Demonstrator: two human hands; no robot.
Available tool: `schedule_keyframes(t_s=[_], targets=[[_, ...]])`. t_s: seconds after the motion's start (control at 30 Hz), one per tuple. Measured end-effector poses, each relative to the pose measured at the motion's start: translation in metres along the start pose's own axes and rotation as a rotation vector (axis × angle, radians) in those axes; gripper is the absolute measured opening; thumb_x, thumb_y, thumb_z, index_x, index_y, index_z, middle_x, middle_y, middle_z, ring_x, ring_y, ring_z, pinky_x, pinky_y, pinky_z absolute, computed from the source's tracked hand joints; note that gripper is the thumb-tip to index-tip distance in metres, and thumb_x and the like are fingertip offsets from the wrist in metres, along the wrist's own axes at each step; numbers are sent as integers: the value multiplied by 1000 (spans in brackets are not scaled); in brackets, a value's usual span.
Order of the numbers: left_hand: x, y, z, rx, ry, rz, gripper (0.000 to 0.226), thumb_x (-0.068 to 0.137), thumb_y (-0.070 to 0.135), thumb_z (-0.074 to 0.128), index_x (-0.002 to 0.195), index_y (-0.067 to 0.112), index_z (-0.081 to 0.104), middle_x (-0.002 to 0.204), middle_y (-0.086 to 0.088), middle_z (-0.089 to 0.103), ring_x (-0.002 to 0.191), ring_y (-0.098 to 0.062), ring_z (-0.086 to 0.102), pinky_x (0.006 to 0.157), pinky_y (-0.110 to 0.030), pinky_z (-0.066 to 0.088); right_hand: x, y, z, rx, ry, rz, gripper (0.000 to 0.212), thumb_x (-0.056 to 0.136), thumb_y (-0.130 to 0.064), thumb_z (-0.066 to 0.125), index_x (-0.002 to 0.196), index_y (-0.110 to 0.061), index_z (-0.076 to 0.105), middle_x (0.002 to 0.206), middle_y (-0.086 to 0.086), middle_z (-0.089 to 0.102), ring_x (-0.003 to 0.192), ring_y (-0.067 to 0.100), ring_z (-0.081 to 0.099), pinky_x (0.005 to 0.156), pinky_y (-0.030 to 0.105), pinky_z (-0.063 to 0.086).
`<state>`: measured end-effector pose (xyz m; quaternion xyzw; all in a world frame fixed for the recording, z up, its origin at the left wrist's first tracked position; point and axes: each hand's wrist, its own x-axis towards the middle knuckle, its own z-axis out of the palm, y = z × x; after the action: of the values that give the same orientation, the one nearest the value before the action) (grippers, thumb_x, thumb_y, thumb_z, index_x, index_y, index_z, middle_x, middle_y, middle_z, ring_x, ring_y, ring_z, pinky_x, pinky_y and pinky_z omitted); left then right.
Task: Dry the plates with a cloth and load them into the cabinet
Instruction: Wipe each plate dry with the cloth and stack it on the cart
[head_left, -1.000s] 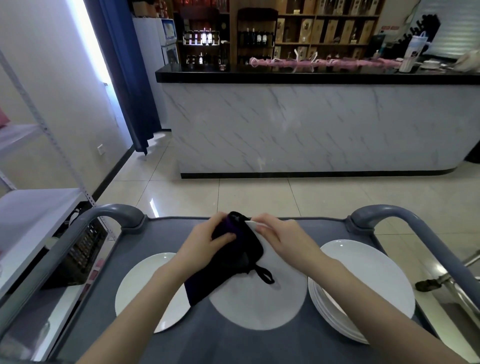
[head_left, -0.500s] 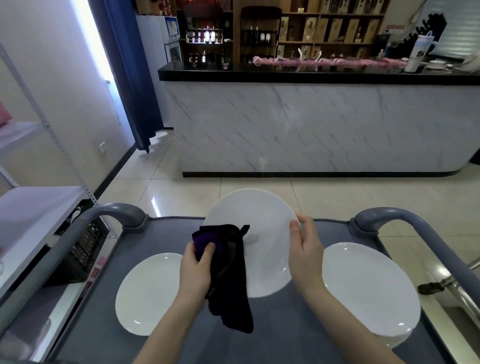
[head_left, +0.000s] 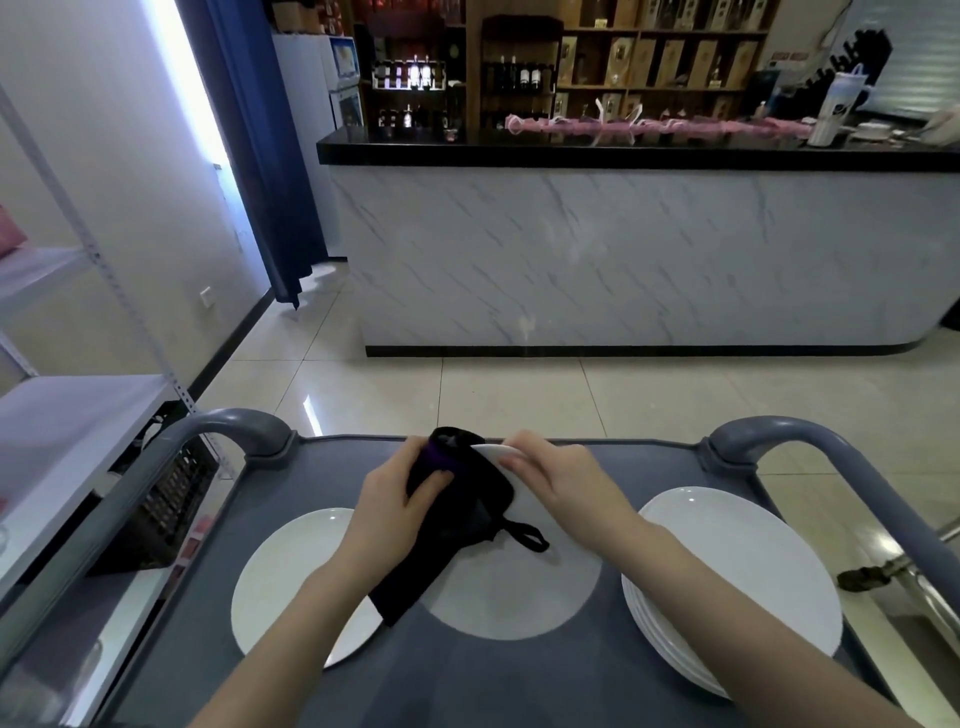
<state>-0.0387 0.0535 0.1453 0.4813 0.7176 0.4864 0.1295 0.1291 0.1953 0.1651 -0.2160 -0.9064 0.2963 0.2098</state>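
Left grip (head_left: 400, 512) curls round a dark cloth (head_left: 462, 506), pressing it on the far rim of a white plate (head_left: 514, 597). Right grip (head_left: 563, 488) holds that rim just beside it. From both, the glossy round plate spreads toward the person, low over the grey cart (head_left: 649, 467), between a single plate (head_left: 283, 577) and a stack (head_left: 737, 587).

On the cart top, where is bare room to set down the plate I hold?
Bare cart top shows far right, between right hand and right handle, and far left, between left handle and single plate; also a near strip before the held plate. The middle is crowded: dark cloth, left hand. The plate stack fills the right.
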Motion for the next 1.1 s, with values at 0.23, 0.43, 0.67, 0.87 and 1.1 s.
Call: schedule_keyframes(t_s=[0.23, 0.43, 0.67, 0.87, 1.1], targets=[[-3, -15, 8, -336, 209, -279, 9, 96, 18, 60, 100, 26, 63, 90, 12, 72, 86, -8, 67, 74, -19, 51, -14, 0, 9, 253, 424, 176, 23, 102, -28, 52, 78, -30, 54, 58, -6, 51, 56, 12, 42, 56, 19, 36], [-23, -13, 51, -522, 476, -503, 3, 98, 29, 56, 100, 30, 58, 98, 4, 68, 95, -18, 64, 82, -34, 50, -17, -13, 33, 501, 788, 459, 26, 105, -28, 45, 82, -21, 56, 68, -9, 55, 62, 1, 47, 61, 10, 38], [-22, -12, 51, -523, 410, -489, 11, 96, 22, 60, 99, 32, 58, 103, 3, 68, 96, -12, 64, 79, -28, 49, -22, -2, 25, 433, 722, 407, 20, 105, -29, 43, 89, -31, 55, 78, -20, 62, 73, -4, 55, 64, 8, 40], [11, -12, 1, -150, 61, -168, 20, 90, 16, 68, 97, 32, 57, 88, 15, 69, 85, -1, 64, 74, -17, 48, -16, 12, -10, 206, 277, 153, 15, 101, -39, 48, 88, -33, 54, 71, 0, 58, 63, 10, 50, 61, 17, 39], [10, -10, 3, -168, 69, -167, 16, 92, 20, 65, 97, 34, 59, 89, 18, 69, 84, -2, 64, 72, -17, 50, -8, 1, -9, 149, 240, 82, 25, 102, -32, 51, 80, -45, 52, 69, -7, 57, 63, 8, 51, 61, 18, 38]])
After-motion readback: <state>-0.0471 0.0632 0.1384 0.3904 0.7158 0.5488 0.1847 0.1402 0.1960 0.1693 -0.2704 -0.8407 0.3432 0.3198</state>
